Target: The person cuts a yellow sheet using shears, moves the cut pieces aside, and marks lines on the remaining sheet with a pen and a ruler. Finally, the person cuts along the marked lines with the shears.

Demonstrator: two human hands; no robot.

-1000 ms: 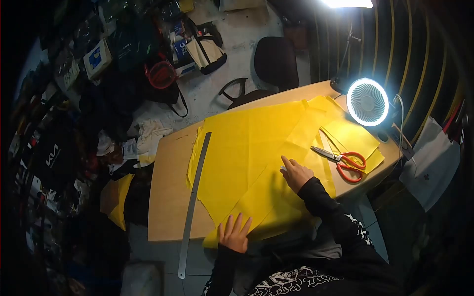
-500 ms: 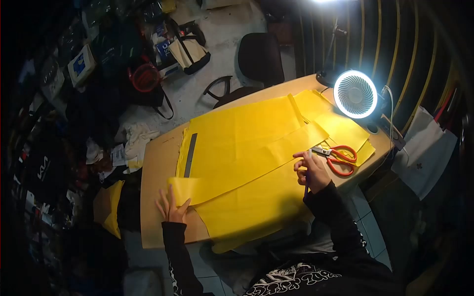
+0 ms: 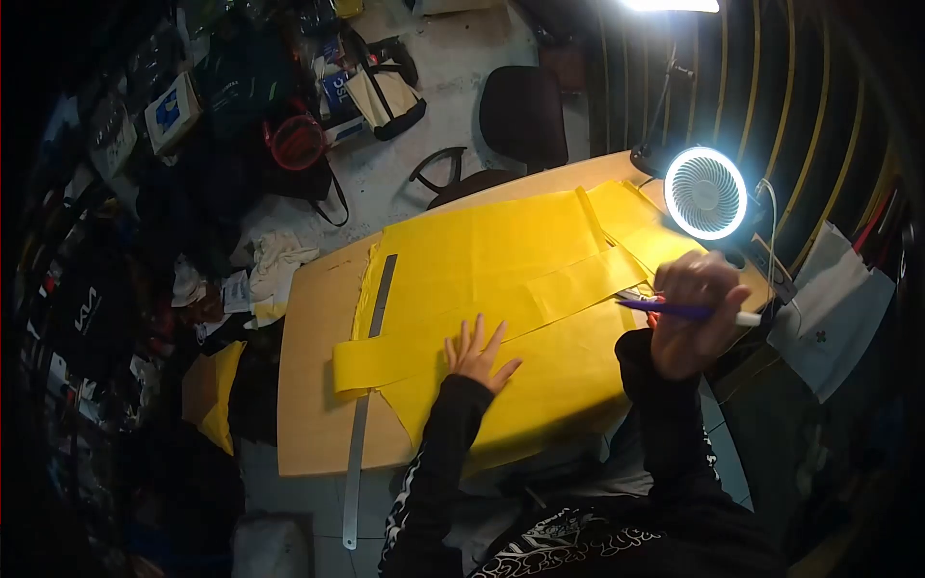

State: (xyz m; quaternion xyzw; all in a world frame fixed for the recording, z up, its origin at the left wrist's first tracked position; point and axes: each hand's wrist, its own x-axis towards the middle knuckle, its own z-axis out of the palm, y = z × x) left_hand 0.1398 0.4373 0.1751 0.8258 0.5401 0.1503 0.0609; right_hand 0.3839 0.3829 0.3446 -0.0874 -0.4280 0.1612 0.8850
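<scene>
My left hand [image 3: 479,358] lies with fingers spread on a big yellow sheet of material [image 3: 462,250] covering the table. A long yellow strip [image 3: 568,287] crosses the sheet diagonally, its left end curled over. Raised at the right, my right hand [image 3: 696,308] is closed around a purple pen [image 3: 641,305] with a white end. Behind that hand, scissors [image 3: 631,293] with orange-red handles are mostly hidden. A metal ruler [image 3: 355,472] passes under the strip and sticks out beyond the table's front edge.
A glowing ring-light fan [image 3: 705,193] and a lamp [image 3: 665,106] stand at the table's [image 3: 313,385] right back corner. Beyond the table are a dark chair [image 3: 523,116], a cream bag [image 3: 385,101] and a red basket [image 3: 297,143]. White bags [image 3: 833,308] hang at right.
My left hand has moved right from the strip's curled end onto the sheet, uncovering the ruler's lower part. My right hand has risen and moved right with the pen, now covering most of the scissors.
</scene>
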